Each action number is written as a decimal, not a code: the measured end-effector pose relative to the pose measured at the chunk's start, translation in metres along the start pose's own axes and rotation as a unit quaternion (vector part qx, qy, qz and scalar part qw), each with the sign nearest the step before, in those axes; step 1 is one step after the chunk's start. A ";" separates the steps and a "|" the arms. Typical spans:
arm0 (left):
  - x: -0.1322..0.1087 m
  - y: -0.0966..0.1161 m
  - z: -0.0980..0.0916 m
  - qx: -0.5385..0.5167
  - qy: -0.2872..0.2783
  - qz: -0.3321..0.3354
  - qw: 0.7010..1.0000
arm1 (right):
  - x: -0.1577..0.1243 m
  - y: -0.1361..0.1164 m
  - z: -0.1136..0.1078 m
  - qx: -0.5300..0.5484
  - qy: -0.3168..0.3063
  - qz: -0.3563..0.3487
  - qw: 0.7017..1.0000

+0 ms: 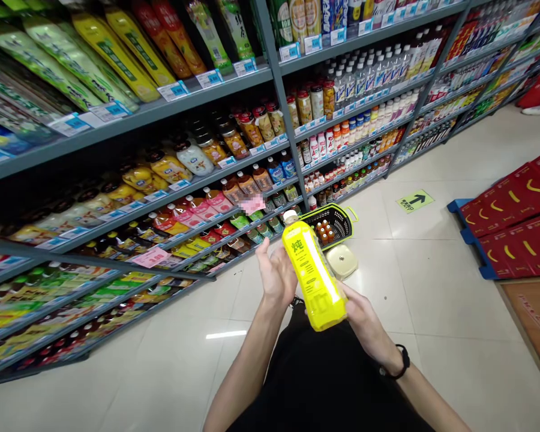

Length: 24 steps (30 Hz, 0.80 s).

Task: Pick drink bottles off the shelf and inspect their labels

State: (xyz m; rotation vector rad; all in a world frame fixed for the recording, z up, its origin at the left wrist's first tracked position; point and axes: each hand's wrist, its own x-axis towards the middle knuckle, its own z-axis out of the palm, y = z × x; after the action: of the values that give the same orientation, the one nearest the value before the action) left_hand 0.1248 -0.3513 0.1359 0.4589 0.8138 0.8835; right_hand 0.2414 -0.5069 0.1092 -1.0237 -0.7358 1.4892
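A large bottle point(312, 273) with a bright yellow label and a white cap is tilted in front of me, cap toward the shelves. My right hand point(362, 312) grips it by its lower right side, fingers partly hidden behind it. On the bottle's other side is my left hand point(276, 270), palm up, thumb stretched away; its fingertips pass behind the bottle, and whether they touch it is hidden. Beyond the bottle, a black basket point(342, 219) with a lime-green rim and handle stands on the floor, holding several small orange-brown bottles point(325, 233).
Shelves of drinks and jars point(198, 156) run along the left and ahead. A pale square-topped item point(342, 261) is beside the basket. Red cartons point(517, 210) are stacked on a blue pallet point(486, 261) at right, near a brown box point(533, 318). A green arrow sign point(414, 200) marks the tiled floor.
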 end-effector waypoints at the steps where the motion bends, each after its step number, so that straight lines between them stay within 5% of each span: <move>1: -0.002 0.002 0.002 -0.013 -0.015 0.007 1.000 | -0.002 0.004 -0.001 -0.054 0.013 -0.016 0.998; 7: -0.007 0.010 0.008 0.002 -0.052 0.096 0.994 | -0.007 0.033 -0.002 -0.329 0.050 -0.110 0.937; 12: -0.011 0.006 0.006 0.028 -0.094 0.139 0.986 | 0.003 0.042 -0.007 -0.392 0.056 -0.210 0.894; 18: -0.003 0.005 0.001 0.110 -0.106 0.264 0.952 | 0.013 0.046 -0.016 -0.438 0.101 -0.272 0.851; 21: -0.004 0.016 -0.013 0.288 -0.105 0.315 0.898 | 0.017 0.054 -0.022 -0.462 0.106 -0.259 0.842; 24: -0.010 0.026 -0.028 0.476 -0.153 0.316 0.806 | 0.023 0.066 -0.034 -0.481 0.077 -0.218 0.846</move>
State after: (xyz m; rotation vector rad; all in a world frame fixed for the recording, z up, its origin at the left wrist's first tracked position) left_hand 0.0857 -0.3439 0.1398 1.8048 0.7640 0.9101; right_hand 0.2429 -0.4986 0.0319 -1.5443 -1.5476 0.5708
